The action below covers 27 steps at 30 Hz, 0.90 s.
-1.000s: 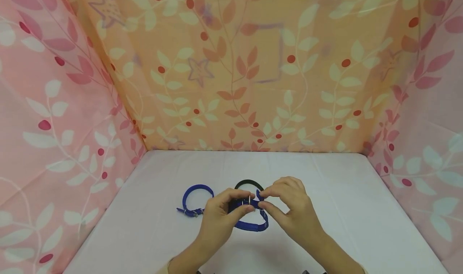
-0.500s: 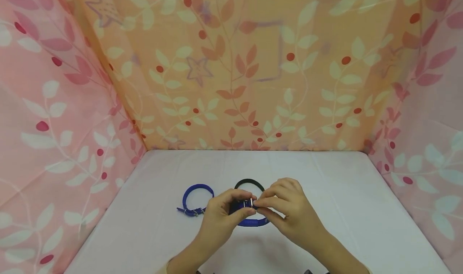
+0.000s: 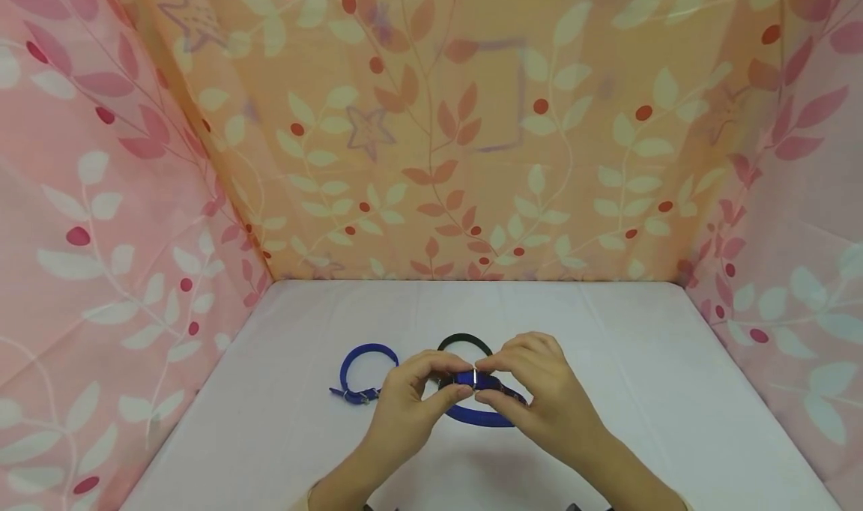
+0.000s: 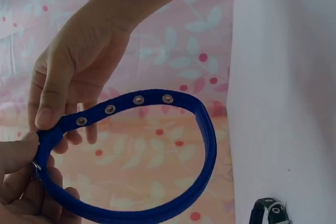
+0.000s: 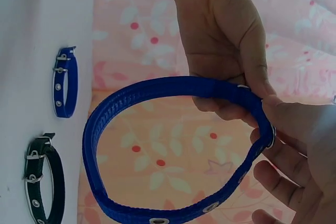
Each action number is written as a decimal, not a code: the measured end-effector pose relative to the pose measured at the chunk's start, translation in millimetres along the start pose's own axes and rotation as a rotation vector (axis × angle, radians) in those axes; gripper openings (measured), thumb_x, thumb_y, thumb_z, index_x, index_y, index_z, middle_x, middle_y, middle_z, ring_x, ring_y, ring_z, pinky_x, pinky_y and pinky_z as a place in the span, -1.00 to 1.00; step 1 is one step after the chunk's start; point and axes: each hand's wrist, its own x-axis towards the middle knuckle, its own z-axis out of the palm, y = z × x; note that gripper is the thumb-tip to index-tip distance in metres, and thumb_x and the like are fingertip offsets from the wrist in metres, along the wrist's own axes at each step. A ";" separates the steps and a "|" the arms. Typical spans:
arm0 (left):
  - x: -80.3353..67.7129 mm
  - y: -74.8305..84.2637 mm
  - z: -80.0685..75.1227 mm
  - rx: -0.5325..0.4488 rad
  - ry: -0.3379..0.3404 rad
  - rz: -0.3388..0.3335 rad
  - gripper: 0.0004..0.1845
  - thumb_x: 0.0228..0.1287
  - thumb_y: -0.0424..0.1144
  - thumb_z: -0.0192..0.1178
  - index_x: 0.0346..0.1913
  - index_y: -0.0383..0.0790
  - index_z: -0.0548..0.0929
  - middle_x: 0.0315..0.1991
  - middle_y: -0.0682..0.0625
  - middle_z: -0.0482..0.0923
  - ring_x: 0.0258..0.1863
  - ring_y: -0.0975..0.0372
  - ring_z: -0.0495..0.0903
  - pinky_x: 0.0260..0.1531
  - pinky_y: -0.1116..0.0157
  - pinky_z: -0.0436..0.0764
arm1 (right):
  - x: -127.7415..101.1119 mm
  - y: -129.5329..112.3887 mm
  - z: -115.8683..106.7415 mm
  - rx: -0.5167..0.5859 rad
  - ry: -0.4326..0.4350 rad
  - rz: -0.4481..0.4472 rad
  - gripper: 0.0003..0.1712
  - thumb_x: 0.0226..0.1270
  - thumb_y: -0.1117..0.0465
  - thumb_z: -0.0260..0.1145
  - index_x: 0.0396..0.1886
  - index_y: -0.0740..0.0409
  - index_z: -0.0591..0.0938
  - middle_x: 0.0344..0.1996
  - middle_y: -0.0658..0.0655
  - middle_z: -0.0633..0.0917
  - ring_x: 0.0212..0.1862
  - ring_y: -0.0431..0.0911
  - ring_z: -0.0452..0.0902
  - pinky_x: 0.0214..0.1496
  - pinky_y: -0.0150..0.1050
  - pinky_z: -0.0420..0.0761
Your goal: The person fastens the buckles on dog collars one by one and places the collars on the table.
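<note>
Raised over the table, a blue buckle collar (image 3: 480,419) forms a closed loop between both hands. My left hand (image 3: 416,395) pinches its strap at the left of the metal buckle (image 3: 475,378), thumb below and index finger above. From the other side my right hand (image 3: 549,383) pinches the strap just right of that buckle. The fingertips of both hands almost meet there. Several metal-rimmed holes along the blue strap (image 4: 123,106) show in the left wrist view. Fingers partly hide the buckle in both wrist views.
On the white table (image 3: 283,451) a second blue collar (image 3: 369,346) lies buckled, left of the hands. Behind them lies a dark collar (image 3: 465,338), partly covered by the hands in the head view. Patterned cloth walls (image 3: 431,196) stand at the back and sides.
The loose strap end at the right hand has gone down against the buckle, and the right fingers have come in beside it, close to the left fingertips. The other collars stay put.
</note>
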 end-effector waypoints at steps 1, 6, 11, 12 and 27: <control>0.1 0.2 -0.3 0.002 0.001 -0.004 -0.77 0.32 -0.29 0.38 0.01 -0.08 0.72 -0.12 0.03 0.70 -0.14 0.19 0.65 -0.02 0.34 0.68 | -0.8 -0.1 -0.2 -0.016 -0.013 0.013 -0.72 0.32 -0.01 0.49 -0.09 0.02 0.74 -0.22 -0.18 0.75 -0.09 -0.19 0.57 0.28 -0.11 0.36; 0.7 2.4 -3.2 -0.028 0.010 -0.063 -0.77 0.38 -0.27 0.34 0.05 -0.06 0.70 -0.06 0.06 0.72 -0.09 0.16 0.66 0.07 0.32 0.66 | -4.1 -0.9 -1.2 -0.062 -0.069 0.094 -0.68 0.24 0.04 0.56 -0.07 0.01 0.74 -0.21 -0.19 0.74 -0.07 -0.21 0.57 0.30 -0.13 0.35; 1.2 3.8 -7.1 -0.065 0.050 -0.100 -0.78 0.37 -0.28 0.35 0.03 -0.08 0.70 -0.02 0.04 0.73 -0.04 0.12 0.67 0.18 0.27 0.61 | -4.4 -2.4 -4.4 -0.024 -0.102 0.208 -0.63 0.11 0.15 0.63 -0.07 0.00 0.74 -0.18 -0.20 0.73 -0.02 -0.23 0.58 0.34 -0.17 0.31; 1.3 4.1 -7.6 -0.067 0.054 -0.103 -0.78 0.37 -0.28 0.35 0.03 -0.09 0.70 -0.02 0.04 0.73 -0.03 0.12 0.67 0.20 0.25 0.60 | -4.0 -2.5 -5.0 -0.016 -0.104 0.224 -0.62 0.09 0.17 0.64 -0.07 -0.02 0.74 -0.18 -0.21 0.73 -0.02 -0.24 0.59 0.34 -0.18 0.31; 4.8 15.1 -23.9 -0.134 0.224 -0.079 -0.75 0.34 -0.42 0.34 0.05 -0.32 0.66 -0.01 -0.16 0.73 0.00 0.12 0.70 0.14 0.34 0.64 | -3.4 -0.2 -8.3 0.009 -0.137 0.360 -0.58 0.06 0.16 0.66 -0.07 -0.19 0.73 -0.18 -0.35 0.71 0.01 -0.33 0.56 0.29 -0.22 0.32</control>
